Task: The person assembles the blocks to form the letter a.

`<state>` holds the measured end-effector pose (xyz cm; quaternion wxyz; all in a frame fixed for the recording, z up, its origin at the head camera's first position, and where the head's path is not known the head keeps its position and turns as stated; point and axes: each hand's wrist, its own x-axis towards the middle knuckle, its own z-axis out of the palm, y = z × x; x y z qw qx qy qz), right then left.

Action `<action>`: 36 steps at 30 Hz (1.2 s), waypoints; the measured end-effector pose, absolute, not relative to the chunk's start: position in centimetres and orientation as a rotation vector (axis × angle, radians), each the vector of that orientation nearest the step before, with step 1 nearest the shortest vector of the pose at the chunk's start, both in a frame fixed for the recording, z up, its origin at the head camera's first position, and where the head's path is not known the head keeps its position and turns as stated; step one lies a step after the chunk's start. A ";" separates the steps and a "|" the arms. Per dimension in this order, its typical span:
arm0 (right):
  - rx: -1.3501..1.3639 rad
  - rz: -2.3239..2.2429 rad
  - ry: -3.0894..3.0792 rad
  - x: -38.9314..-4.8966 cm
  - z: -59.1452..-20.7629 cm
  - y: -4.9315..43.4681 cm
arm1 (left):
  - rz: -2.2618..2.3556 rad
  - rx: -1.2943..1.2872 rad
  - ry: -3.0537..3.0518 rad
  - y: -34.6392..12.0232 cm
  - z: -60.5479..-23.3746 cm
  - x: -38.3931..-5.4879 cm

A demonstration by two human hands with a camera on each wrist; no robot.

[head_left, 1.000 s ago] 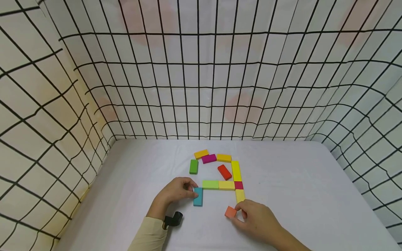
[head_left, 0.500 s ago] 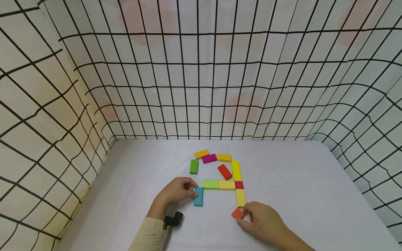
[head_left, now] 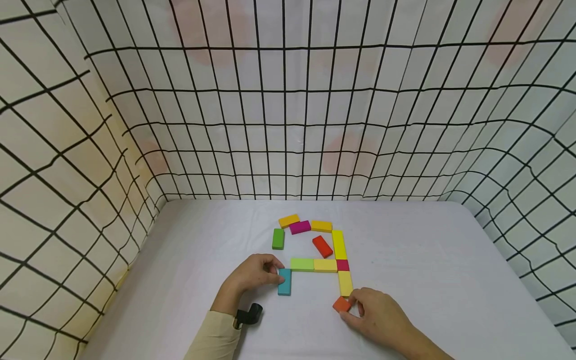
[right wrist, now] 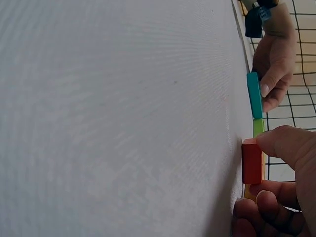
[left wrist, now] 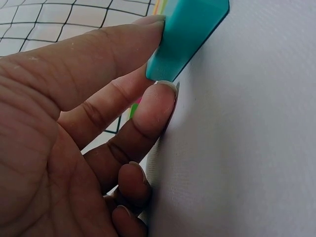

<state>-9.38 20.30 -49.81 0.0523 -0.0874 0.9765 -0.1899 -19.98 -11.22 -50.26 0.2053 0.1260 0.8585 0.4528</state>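
Observation:
In the head view, my left hand (head_left: 252, 274) holds a teal block (head_left: 284, 287) by its upper left part, thumb and fingertips at its edges. The left wrist view shows the thumb against the teal block (left wrist: 192, 34). My right hand (head_left: 382, 316) pinches an orange-red block (head_left: 341, 304) between thumb and fingers, just below the near end of a pale yellow block (head_left: 345, 284). Whether those two blocks touch is hard to tell. Above that lie a small crimson block (head_left: 342, 265), a yellow block (head_left: 325, 266) and a lime block (head_left: 302, 265), whose left end meets the teal block's top corner.
A long bright yellow block (head_left: 338, 244) runs up from the crimson one. Along the top lie an amber block (head_left: 321, 226), a magenta block (head_left: 300, 227) and another amber block (head_left: 288, 221). A green block (head_left: 278, 239) and a tilted red block (head_left: 322, 246) lie apart. Grid-patterned walls enclose the white table (head_left: 427, 260).
My right hand has carried the orange-red block a short way right, to below the pale yellow block's near end. My left hand and the teal block stay in place.

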 end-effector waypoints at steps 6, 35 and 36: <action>-0.253 -0.588 2.947 -9.5 -49.8 20.4 | 1.250 0.343 2.393 -11.3 -50.4 -20.0; -0.279 -0.612 3.020 -13.4 -47.8 21.1 | 1.245 0.356 2.398 -11.3 -50.1 -19.9; -0.279 -0.605 3.027 -13.9 -47.8 21.0 | 1.245 0.356 2.398 -11.2 -50.1 -19.9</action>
